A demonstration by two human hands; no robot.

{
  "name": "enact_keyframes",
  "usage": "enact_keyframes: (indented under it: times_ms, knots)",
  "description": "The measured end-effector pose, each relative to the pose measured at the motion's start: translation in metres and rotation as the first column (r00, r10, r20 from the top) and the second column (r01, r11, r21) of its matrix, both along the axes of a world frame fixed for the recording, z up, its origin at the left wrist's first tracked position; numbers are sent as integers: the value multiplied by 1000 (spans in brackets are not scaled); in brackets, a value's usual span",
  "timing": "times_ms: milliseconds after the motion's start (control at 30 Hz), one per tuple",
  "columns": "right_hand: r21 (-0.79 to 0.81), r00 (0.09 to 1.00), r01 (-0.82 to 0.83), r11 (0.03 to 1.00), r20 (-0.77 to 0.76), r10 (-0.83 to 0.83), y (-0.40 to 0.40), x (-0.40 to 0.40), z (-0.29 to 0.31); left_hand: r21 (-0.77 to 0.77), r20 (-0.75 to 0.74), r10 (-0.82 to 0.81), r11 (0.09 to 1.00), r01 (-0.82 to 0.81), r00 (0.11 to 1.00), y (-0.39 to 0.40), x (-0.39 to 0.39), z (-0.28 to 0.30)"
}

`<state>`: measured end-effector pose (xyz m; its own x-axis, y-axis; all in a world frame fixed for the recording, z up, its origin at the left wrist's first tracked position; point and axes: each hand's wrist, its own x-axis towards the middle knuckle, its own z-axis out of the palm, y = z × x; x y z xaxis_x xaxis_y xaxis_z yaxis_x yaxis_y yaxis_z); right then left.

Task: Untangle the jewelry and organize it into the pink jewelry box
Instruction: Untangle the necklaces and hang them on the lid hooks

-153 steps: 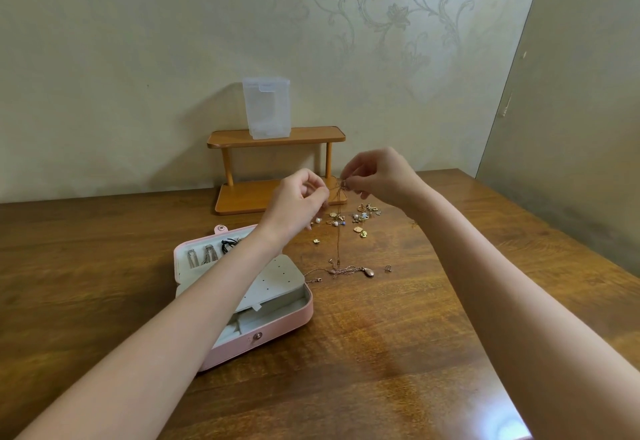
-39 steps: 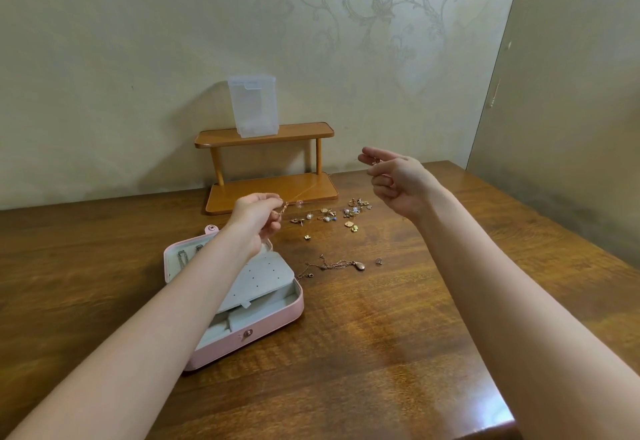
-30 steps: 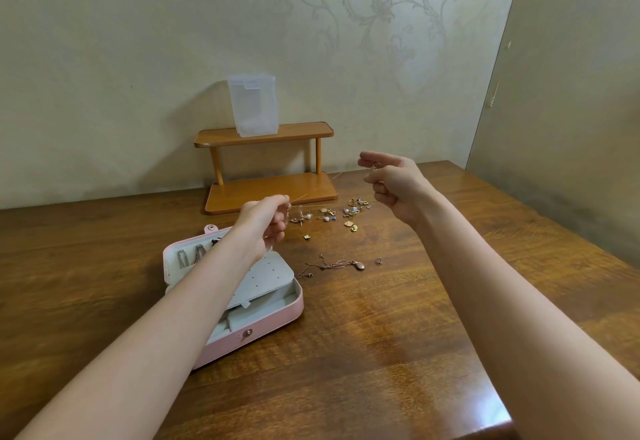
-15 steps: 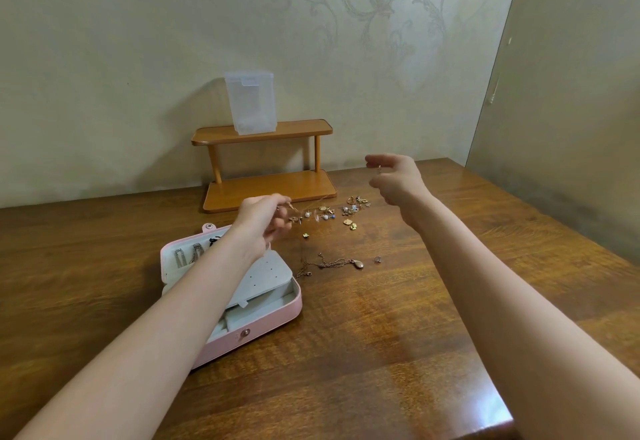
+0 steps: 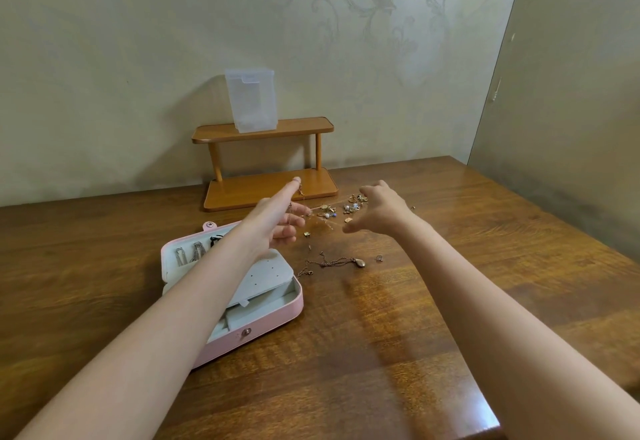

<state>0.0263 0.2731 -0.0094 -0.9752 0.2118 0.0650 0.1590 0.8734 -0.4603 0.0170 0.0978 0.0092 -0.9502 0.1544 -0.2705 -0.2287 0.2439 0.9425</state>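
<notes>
A pink jewelry box (image 5: 273, 315) lies open on the worktop at the near left, its grey perforated insert (image 5: 263, 276) tilted over the base. Metal pieces (image 5: 188, 254) are seen in its far compartment. A thin chain (image 5: 300, 191) hangs from a raised finger. A necklace with a drop pendant (image 5: 341, 262) lies just right of the box. Small loose charms (image 5: 341, 209) are scattered farther back.

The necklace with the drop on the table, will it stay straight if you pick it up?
Probably not. The necklace lies in loose squiggles, so its thin chain likely flops and dangles. The drop looks like the heaviest part and would probably swing at the bottom. It may snag easily.
</notes>
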Motion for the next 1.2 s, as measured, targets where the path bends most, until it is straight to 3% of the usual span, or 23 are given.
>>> enact_keyframes:
  times_ms: [200,400,533,800,967,1200]
  knots:
    - [62,999,-27,998,43,24,0,1,-8,-58,-10,-9,998,8,1000,-2,-3,-7]
    - [68,990,-12,998,142,3,4,-2,-19,55,-160,149,988,-142,976,1,-8,-11]
    - [5,987,-9,1000,158,9,3,-7,-27,111,-217,173,982,-152,961,7,-11,-14]
    - [-164,995,21,986,98,-5,0,-16,-39,-18,-63,53,998,-55,997,11,-18,-20]
    - [-176,996,-9,984,82,24,-4,-20,-44,-31,53,17,999,-16,998,7,-18,-20]
    - [15,978,-25,1000,206,21,-11,-22,-43,-141,113,-84,985,99,990,6,-26,-18]
